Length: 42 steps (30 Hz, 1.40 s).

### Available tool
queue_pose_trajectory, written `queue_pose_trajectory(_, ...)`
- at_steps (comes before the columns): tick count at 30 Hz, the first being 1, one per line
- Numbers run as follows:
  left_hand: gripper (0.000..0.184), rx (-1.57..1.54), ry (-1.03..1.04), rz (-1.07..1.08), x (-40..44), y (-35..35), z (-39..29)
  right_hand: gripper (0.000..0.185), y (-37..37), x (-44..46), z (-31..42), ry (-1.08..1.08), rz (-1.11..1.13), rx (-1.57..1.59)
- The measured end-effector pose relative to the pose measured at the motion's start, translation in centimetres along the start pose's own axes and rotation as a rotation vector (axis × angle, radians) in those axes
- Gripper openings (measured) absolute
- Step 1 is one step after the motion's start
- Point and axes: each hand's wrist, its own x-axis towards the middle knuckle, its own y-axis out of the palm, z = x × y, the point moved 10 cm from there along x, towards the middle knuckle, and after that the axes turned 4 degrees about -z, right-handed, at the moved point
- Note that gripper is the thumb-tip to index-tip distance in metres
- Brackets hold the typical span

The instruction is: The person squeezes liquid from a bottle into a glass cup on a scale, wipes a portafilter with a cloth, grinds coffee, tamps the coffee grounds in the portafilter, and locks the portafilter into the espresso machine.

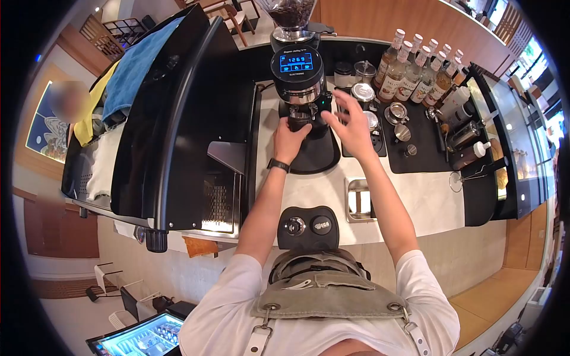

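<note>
A black coffee grinder [297, 70] with a lit blue display stands at the back of the counter, coffee beans in its clear hopper [289, 13]. My left hand [290, 140] is closed around a dark cup [298, 120] under the grinder's spout. My right hand [351, 126] is beside the grinder's right side, fingers apart and holding nothing. Below the spout lies the grinder's black tray [314, 155]. Nearer to me, a black mat [309, 237] holds two round metal tools [294, 226].
A large black espresso machine [178, 130] fills the left side. Several syrup bottles [396, 77] stand at the back right, behind a dark mat [415, 159] with metal cups. A metal-rimmed opening [350, 217] is in the counter at centre right.
</note>
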Motion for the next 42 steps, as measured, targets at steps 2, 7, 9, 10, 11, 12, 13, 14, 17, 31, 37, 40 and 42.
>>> queue_pose_trajectory(2,0.055,-0.085,0.025,-0.035,2.2,1.7,2.9,0.059,0.5,1.7,2.7,-0.138,-0.020,-0.115)
queue_pose_trajectory(7,0.063,-0.031,0.089,-0.078,2.8,1.2,-0.1,0.060,2.1,4.0,4.9,-0.253,-0.052,-0.157)
queue_pose_trajectory(9,0.063,-0.029,0.140,-0.105,2.9,1.1,-0.8,0.061,2.7,4.5,5.5,-0.278,-0.058,-0.157)
queue_pose_trajectory(10,0.064,-0.031,0.186,-0.128,3.0,1.1,-1.2,0.060,2.9,4.7,6.0,-0.281,-0.052,-0.194)
queue_pose_trajectory(11,0.064,-0.034,0.234,-0.151,3.0,1.0,-1.5,0.060,3.0,4.8,6.5,-0.284,-0.048,-0.232)
queue_pose_trajectory(12,0.064,-0.042,0.239,-0.144,3.2,1.2,-1.2,0.060,3.1,5.1,6.7,-0.264,-0.042,-0.282)
queue_pose_trajectory(13,0.064,-0.050,0.246,-0.138,3.5,1.4,-0.9,0.060,3.3,5.2,6.9,-0.258,-0.011,-0.348)
queue_pose_trajectory(14,0.064,-0.058,0.254,-0.134,3.7,1.7,-0.6,0.060,3.4,5.3,7.1,-0.253,0.021,-0.413)
queue_pose_trajectory(17,0.064,-0.048,0.269,-0.177,3.7,2.0,0.2,0.058,3.0,5.5,7.7,-0.247,0.052,-0.421)
queue_pose_trajectory(31,0.069,-0.043,0.198,-0.152,3.1,1.9,0.2,0.027,0.0,19.5,6.3,-0.296,0.034,-0.625)
queue_pose_trajectory(37,0.069,-0.039,0.198,-0.157,3.4,2.0,0.3,0.032,0.6,20.3,8.6,-0.471,0.047,-0.776)
queue_pose_trajectory(40,0.069,-0.034,0.197,-0.161,2.9,2.0,0.2,0.034,1.3,20.4,8.2,-0.452,0.060,-0.705)
queue_pose_trajectory(42,0.069,-0.028,0.199,-0.158,2.9,1.9,0.0,0.036,1.5,20.9,7.5,-0.402,0.089,-0.730)
